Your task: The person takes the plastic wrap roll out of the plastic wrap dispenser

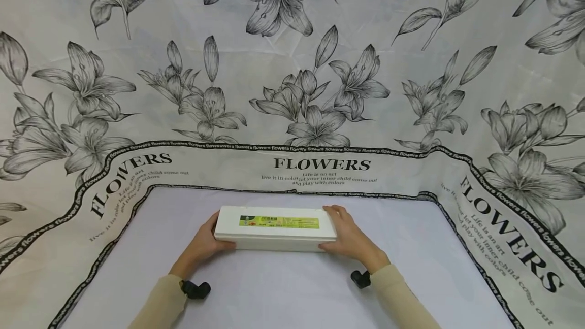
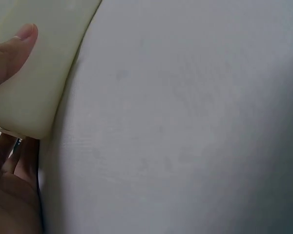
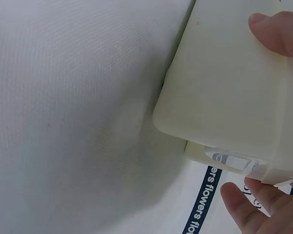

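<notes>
A long white lidded box (image 1: pixel 274 243) lies lengthwise across my front, with a green-yellow printed label (image 1: pixel 280 222) on its lid. My left hand (image 1: pixel 204 242) grips its left end and my right hand (image 1: pixel 349 237) the right end. Each thumb presses the front wall, while the other fingers reach round the ends. The left wrist view shows the left thumb (image 2: pixel 12 56) flat against the smooth wall. In the right wrist view, the right thumb (image 3: pixel 278 34) touches the same wall, and a small printed sticker (image 3: pixel 234 161) shows at the box's end. The contents are hidden.
White cloth (image 1: pixel 274 293) covers the table under the box. Flower-printed fabric (image 1: pixel 315 90) rises behind and at both sides, with a black lettered border. Black wrist devices (image 1: pixel 196 289) sit on both forearms by the beige sleeves.
</notes>
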Demonstrator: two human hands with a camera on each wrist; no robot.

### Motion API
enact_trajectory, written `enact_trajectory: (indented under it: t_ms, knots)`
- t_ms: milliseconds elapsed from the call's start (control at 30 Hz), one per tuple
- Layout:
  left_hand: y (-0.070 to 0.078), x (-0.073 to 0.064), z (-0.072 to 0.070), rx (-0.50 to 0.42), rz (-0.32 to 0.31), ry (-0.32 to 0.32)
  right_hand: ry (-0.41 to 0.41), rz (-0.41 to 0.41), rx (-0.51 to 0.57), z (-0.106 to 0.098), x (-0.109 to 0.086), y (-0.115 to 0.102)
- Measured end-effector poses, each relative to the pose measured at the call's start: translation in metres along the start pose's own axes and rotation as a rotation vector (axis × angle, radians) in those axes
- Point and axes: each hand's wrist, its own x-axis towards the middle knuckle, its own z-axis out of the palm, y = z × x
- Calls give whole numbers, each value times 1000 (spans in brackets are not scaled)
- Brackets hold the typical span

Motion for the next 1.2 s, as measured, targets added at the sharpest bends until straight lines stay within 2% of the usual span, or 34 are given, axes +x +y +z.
enact_trajectory:
  t_ms: [133, 367, 600, 800, 1200]
  knots:
    - [0, 0, -2, 6, -2, -19, -2, -12, -42, 0, -1, -1]
    - [-1, -2, -1, 14, -10, -4, 11, -37, -44, -2, 0, -1]
    - [3, -3, -2, 40, 23, -7, -13, 9, -48, -6, 3, -1]
    - [2, -2, -3, 62, -1, -8, -22, 22, -37, -5, 3, -1]
    - [0, -4, -2, 24, -28, -25, -32, 17, -6, -5, 1, 1]
